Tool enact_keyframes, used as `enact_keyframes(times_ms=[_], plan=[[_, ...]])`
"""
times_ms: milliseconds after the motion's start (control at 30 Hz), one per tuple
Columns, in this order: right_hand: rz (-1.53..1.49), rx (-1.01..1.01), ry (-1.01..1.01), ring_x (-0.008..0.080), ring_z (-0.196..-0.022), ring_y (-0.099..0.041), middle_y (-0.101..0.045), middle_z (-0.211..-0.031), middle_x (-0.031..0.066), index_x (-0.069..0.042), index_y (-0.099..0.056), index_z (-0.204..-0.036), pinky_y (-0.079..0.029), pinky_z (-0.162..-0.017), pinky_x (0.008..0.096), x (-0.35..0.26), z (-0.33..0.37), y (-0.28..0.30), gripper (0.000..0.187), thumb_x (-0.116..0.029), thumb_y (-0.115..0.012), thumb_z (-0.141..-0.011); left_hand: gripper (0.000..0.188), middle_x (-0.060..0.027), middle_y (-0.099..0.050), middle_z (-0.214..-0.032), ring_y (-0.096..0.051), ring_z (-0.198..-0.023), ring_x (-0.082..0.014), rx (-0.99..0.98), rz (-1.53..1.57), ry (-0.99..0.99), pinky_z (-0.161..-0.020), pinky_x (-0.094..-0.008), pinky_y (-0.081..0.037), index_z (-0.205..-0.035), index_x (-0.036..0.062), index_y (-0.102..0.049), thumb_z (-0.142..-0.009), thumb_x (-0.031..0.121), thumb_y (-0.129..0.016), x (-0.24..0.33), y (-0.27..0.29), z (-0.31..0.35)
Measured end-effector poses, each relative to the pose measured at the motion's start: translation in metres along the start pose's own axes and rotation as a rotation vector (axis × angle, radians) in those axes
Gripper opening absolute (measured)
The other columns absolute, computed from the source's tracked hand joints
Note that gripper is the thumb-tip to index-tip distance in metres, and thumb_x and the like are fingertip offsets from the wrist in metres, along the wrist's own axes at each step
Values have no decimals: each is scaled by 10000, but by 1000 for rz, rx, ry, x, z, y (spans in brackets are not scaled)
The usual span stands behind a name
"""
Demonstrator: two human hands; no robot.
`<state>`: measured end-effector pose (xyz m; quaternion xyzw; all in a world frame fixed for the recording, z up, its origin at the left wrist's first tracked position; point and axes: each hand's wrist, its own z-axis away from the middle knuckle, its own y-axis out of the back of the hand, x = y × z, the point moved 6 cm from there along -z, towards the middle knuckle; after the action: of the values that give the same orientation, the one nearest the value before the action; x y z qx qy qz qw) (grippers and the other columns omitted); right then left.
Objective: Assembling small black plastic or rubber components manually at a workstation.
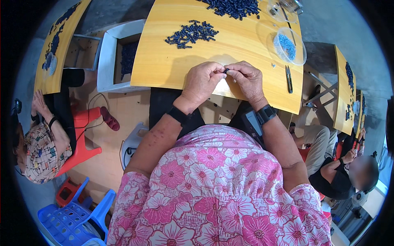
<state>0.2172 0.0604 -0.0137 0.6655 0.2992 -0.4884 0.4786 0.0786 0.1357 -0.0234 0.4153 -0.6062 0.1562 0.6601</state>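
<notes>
Above the near edge of the yellow wooden table (242, 45), my hands meet fingertip to fingertip. My left hand (203, 82) pinches one side of a small dark cylindrical piece (226, 70). Thumb and forefinger of my right hand (247, 80) press on its other side, and the fingers cover most of it. A loose pile of similar small dark pieces (192, 34) lies beyond my left hand. To the right stand a clear round tub of light blue bits (286, 47) and a pair of thread snips (289, 78) with dark handles.
A larger heap of dark pieces (234, 7) covers the table's far side, near another clear container (283, 9). A white box (107, 61) holding dark pieces stands off the left edge. Other people sit at tables on both sides; a blue plastic chair (67, 217) is at lower left.
</notes>
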Motion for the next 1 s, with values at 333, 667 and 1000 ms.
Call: enact_keyframes(times_ms=[333,667,1000], plan=[[-45,10,25,155,-835,-661,-701,-901,86,-31,-734,-946,-519,-783,261,2,1,1,147,-22,-679,-810,135,-81,-690,-835,-622,-715,-119,13,31,37,-676,-260,-510,-959,1,-672,-845,71,-689,-3,-2,-1],[-71,14,-6,153,-819,-660,-699,-891,79,-35,-731,-923,-520,-769,259,6,1,1,131,-21,-684,-801,136,-97,-695,-850,-646,-721,-143,24,-37,18,-683,-266,-519,-961,10,-672,-842,74,-690,-3,-3,-2],[114,4,136,174,-788,-662,-700,-847,80,-44,-732,-866,-530,-752,274,-4,0,0,95,-32,-696,-779,91,-103,-627,-758,-618,-684,-244,107,-124,-109,-635,-336,-491,-864,29,-686,-782,64,-704,4,-1,-1]])
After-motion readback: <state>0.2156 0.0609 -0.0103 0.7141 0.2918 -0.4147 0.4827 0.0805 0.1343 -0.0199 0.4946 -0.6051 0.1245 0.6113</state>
